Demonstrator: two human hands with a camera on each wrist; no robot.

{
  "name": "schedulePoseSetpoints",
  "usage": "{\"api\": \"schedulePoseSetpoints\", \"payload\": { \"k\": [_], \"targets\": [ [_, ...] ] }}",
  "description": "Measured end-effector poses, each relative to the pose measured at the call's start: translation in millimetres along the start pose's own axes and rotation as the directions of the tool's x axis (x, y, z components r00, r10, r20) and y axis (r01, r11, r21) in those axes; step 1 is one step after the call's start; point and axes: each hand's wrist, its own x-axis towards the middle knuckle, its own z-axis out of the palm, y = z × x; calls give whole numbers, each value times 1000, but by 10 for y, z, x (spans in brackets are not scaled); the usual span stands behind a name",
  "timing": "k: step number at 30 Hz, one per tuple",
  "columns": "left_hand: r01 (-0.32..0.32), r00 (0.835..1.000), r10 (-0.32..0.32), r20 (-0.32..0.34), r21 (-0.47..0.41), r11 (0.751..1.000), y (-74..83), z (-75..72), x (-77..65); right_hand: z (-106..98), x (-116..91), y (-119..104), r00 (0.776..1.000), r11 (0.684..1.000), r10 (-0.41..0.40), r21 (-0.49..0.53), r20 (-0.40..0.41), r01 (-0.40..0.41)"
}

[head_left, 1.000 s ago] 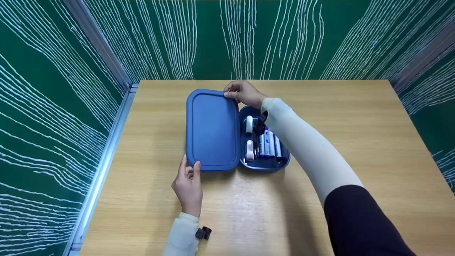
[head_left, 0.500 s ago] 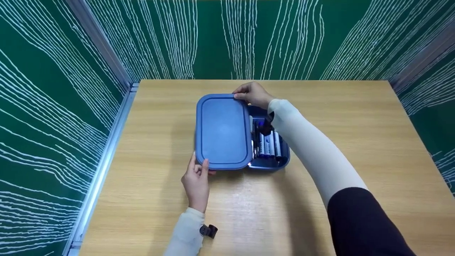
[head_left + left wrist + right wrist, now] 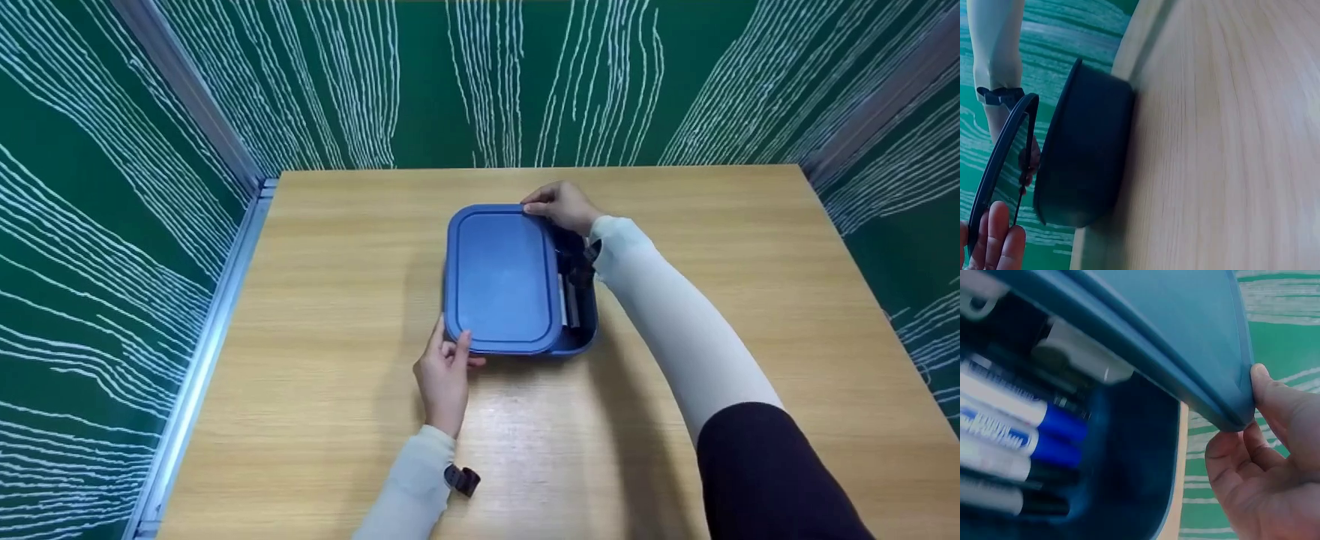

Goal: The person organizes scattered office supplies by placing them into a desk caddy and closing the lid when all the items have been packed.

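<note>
A blue rectangular lid [image 3: 502,281] is held above a blue box [image 3: 579,343], covering most of its opening from the left. My left hand [image 3: 444,379] grips the lid's near left corner, thumb on top and fingers beneath. At the far right corner my right hand [image 3: 564,206] pinches the lid's edge. A gap between lid and box shows in the left wrist view, where the box [image 3: 1086,143] stands on the table. Inside the box, several markers [image 3: 1002,430] with blue and black caps lie side by side, next to a white object [image 3: 1081,354] partly under the lid.
The wooden table [image 3: 322,360] extends around the box on all sides. Green walls with white wavy lines [image 3: 427,90] rise behind and at both sides. A metal frame strip [image 3: 202,345] runs along the left edge.
Both hands have carried the lid to the right, from beside the box to over it. The white objects and most of the markers are now hidden beneath it in the head view.
</note>
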Motion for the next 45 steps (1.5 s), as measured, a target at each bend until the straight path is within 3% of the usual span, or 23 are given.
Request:
{"api": "schedulePoseSetpoints", "payload": {
  "k": [8,15,31,45],
  "targets": [
    [78,996,-77,49,-11,997,-26,321,-17,-156,-126,224,995,998,55,-12,-82,-56],
    [117,988,-116,98,-6,993,-83,504,-98,-209,-225,390,988,993,99,-55,-116,-106],
    [144,982,-148,115,45,989,-98,588,-117,-171,-197,513,987,992,89,-77,-136,-100],
    [131,983,-138,121,64,989,-113,590,-104,-161,-176,543,987,993,88,-62,-132,-96]
  ]
}}
